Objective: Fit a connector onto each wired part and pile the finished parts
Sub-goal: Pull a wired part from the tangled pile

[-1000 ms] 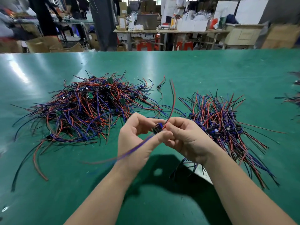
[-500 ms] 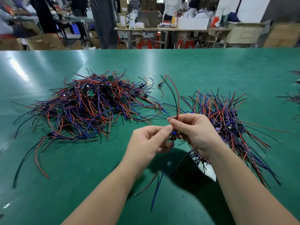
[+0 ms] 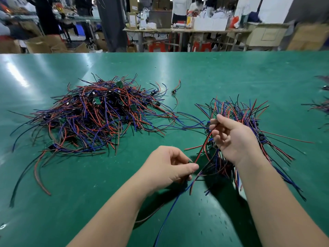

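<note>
My left hand (image 3: 168, 168) pinches a small dark wired part at its fingertips, and a blue wire (image 3: 167, 216) hangs from it toward me. My right hand (image 3: 231, 138) is raised over the right pile and pinches the far end of a red and black wire pair (image 3: 203, 148) that runs down to my left hand. A large tangled pile of red, blue and black wired parts (image 3: 92, 120) lies on the left. A smaller pile of wired parts (image 3: 245, 118) lies on the right, partly hidden under my right hand and arm.
The green table (image 3: 178, 68) stretches far ahead. One loose wired part (image 3: 175, 90) lies between the piles. More wires (image 3: 320, 106) sit at the right edge. Benches, boxes and people stand beyond the table's far edge.
My hands have come apart. The right hand has moved up and right along the red and black wires, while the left has stayed low with the part. The blue wire now hangs toward me.
</note>
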`<action>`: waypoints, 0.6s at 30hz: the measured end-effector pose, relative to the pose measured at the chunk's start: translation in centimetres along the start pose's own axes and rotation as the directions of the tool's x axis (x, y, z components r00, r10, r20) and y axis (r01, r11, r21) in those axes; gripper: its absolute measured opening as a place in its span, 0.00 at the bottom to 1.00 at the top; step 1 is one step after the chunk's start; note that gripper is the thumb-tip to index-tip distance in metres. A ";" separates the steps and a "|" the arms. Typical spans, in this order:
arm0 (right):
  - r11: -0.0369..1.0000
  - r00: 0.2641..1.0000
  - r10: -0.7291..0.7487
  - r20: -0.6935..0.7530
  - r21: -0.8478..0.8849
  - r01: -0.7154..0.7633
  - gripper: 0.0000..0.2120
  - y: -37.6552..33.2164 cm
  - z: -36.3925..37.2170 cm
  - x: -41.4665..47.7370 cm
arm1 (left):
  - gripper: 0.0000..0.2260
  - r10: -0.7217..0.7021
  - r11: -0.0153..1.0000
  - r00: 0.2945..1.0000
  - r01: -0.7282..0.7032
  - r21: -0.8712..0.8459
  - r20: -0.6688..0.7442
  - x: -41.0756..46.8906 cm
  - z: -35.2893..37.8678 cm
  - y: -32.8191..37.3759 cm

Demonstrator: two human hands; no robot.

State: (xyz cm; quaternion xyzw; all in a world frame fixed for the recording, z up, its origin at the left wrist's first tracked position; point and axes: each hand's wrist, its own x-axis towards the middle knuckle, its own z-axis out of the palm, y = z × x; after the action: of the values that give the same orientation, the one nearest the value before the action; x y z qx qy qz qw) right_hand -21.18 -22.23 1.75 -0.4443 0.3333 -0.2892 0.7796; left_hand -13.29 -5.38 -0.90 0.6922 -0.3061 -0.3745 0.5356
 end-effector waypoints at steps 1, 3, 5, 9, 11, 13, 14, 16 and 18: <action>0.998 1.000 0.022 -0.014 0.059 -0.021 0.11 -0.1 0.0 0.1 | 0.07 -0.005 0.999 1.000 0.005 0.035 -0.004 0.0 -0.1 -0.2; 0.983 0.999 0.027 -0.029 0.183 -0.021 0.09 -0.4 0.0 0.2 | 0.07 -0.014 0.999 1.000 0.014 0.031 -0.016 -0.1 -0.3 -0.4; 0.968 0.997 -0.022 -0.071 0.248 0.039 0.11 -0.6 -0.2 0.5 | 0.07 -0.001 0.998 0.997 -0.003 -0.055 -0.072 -0.1 -0.3 -0.2; 0.992 0.985 -0.115 0.126 -0.033 0.121 0.11 0.4 0.8 -0.2 | 0.12 -0.015 0.920 0.957 -0.100 -0.378 -0.290 0.4 -1.0 0.5; 0.944 0.921 -0.108 0.375 -0.252 0.213 0.11 1.8 1.8 -1.1 | 0.15 -0.023 0.872 0.933 -0.156 -0.464 -0.358 0.7 -1.4 0.6; 0.810 0.838 -0.112 0.534 -0.439 0.388 0.12 3.3 2.8 -2.1 | 0.13 -0.017 0.849 0.924 -0.189 -0.494 -0.383 0.9 -1.5 0.4; 0.726 0.811 -0.133 0.570 -0.501 0.471 0.11 3.8 3.3 -2.5 | 0.12 -0.009 0.846 0.923 -0.198 -0.494 -0.385 1.0 -1.5 0.3; 0.641 0.797 -0.200 0.570 -0.539 0.547 0.08 4.5 3.8 -2.7 | 0.12 0.012 0.841 0.929 -0.209 -0.499 -0.369 1.0 -1.6 0.3; 0.666 0.828 -0.247 0.504 -0.532 0.523 0.08 4.5 3.9 -2.7 | 0.18 0.026 0.830 0.951 -0.193 -0.523 -0.309 0.9 -1.7 0.5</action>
State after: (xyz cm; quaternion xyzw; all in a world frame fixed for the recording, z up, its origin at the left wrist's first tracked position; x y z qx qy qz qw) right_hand -19.07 -16.28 -0.08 -0.7958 0.1464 -0.2222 0.5439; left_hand -11.39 -5.43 -0.30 0.5385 -0.1440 -0.3093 0.7705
